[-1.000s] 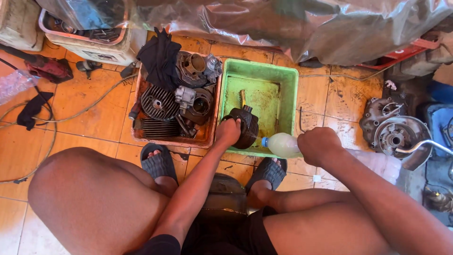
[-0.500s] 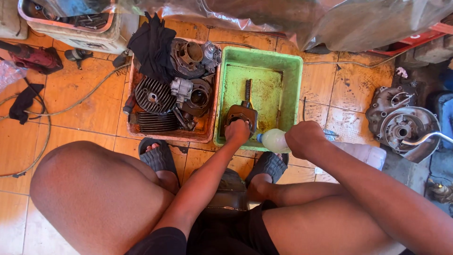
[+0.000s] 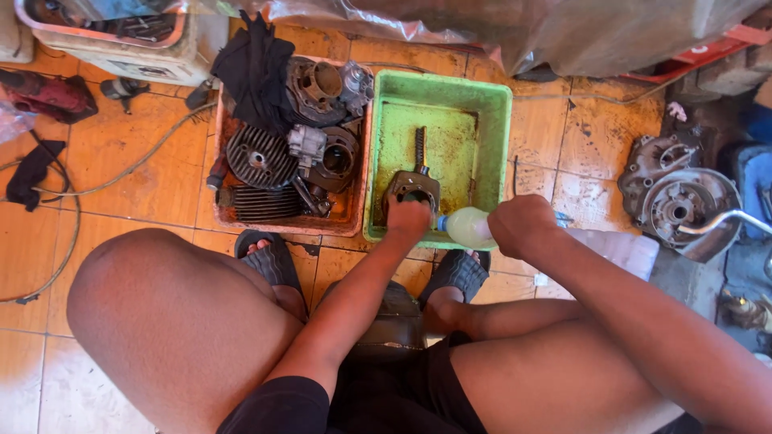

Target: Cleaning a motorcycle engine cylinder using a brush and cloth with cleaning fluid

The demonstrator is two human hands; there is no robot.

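Note:
My left hand (image 3: pixel 408 219) grips a dark metal engine part (image 3: pixel 412 186) with a rod sticking up, held inside the green plastic tub (image 3: pixel 492 120) near its front edge. My right hand (image 3: pixel 524 227) holds a small plastic bottle (image 3: pixel 468 227) of pale yellowish liquid, tipped sideways with its blue-capped mouth pointing at the engine part. The tub's bottom is stained brown and wet.
A rusty tray (image 3: pixel 354 217) left of the tub holds finned cylinders, engine pieces and a black cloth (image 3: pixel 256 64). An engine casing (image 3: pixel 679 201) lies at right. Cables (image 3: pixel 72 217) run over the orange tiles at left. My knees and sandalled feet are in front.
The engine part has sunk lower into the tub under my left hand, and my right hand has brought the bottle closer, tipped toward it. The view has shifted slightly.

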